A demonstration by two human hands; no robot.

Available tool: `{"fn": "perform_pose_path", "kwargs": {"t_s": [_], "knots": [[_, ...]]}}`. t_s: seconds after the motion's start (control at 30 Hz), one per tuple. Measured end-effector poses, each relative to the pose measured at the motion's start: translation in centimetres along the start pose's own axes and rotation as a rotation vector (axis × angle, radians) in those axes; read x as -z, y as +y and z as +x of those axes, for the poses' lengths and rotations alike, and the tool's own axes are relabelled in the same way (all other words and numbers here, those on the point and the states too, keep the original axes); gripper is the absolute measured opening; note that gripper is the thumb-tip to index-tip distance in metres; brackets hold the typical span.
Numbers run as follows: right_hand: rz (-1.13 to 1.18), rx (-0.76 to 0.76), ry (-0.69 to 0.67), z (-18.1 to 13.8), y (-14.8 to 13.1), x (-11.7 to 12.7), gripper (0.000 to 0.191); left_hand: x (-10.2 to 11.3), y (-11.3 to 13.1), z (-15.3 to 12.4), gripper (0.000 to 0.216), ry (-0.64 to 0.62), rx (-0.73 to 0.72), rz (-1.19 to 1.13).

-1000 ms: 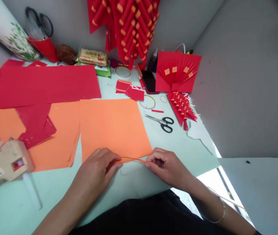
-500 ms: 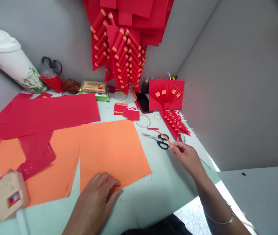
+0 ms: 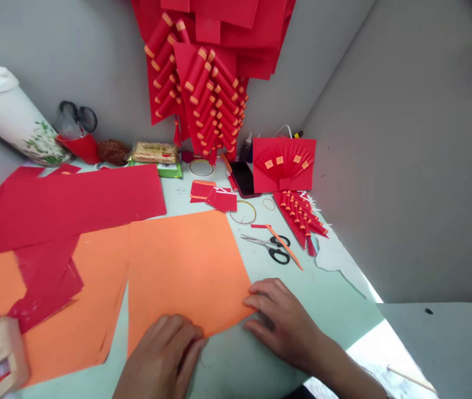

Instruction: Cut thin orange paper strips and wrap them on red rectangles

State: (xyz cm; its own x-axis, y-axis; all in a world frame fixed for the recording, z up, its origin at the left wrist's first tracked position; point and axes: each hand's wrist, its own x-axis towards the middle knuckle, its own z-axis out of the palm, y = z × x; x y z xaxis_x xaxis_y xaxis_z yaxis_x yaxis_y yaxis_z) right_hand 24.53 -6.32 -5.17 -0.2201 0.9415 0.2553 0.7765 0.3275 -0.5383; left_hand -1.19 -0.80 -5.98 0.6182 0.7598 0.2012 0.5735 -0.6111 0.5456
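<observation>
A sheet of orange paper [image 3: 186, 266] lies flat on the table in front of me. My left hand [image 3: 165, 349] is at its near edge, fingertips on top and thumb close against the edge in a pinch. At the sheet's right corner, my right hand [image 3: 281, 321] rests its fingertips on the paper, with the thumb apart from the fingers. Beyond that hand, a thin orange paper strip [image 3: 292, 256] lies across the handles of black scissors [image 3: 269, 245]. A short red strip [image 3: 258, 226] lies beside the strip's far end.
Red paper sheets [image 3: 94, 194] and more orange paper [image 3: 94, 310] cover the left side. A beige tape dispenser-like tool [image 3: 3, 354] sits front left. Farther back are a phone [image 3: 244, 178], tape rolls [image 3: 243, 212], red paper pieces [image 3: 223, 199] and firecracker decorations [image 3: 302, 216].
My right hand has let go of the thin orange strip, leaving it on the scissors, and moved left to the orange sheet's right corner. My left hand stays at the near edge.
</observation>
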Motion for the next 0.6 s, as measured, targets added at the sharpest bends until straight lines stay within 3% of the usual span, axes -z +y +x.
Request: {"fn": "perform_pose_path", "kwargs": {"t_s": [0.17,0.6], "knots": [[0.034,0.004,-0.015,-0.2,0.1,-2.2,0.012,0.1,0.2,-0.1,0.018,-0.045,-0.003,-0.006],[0.089,-0.024,-0.019,-0.6,0.0,-1.7,0.016,-1.5,1.7,0.5,0.016,-0.073,-0.046,0.025]]}}
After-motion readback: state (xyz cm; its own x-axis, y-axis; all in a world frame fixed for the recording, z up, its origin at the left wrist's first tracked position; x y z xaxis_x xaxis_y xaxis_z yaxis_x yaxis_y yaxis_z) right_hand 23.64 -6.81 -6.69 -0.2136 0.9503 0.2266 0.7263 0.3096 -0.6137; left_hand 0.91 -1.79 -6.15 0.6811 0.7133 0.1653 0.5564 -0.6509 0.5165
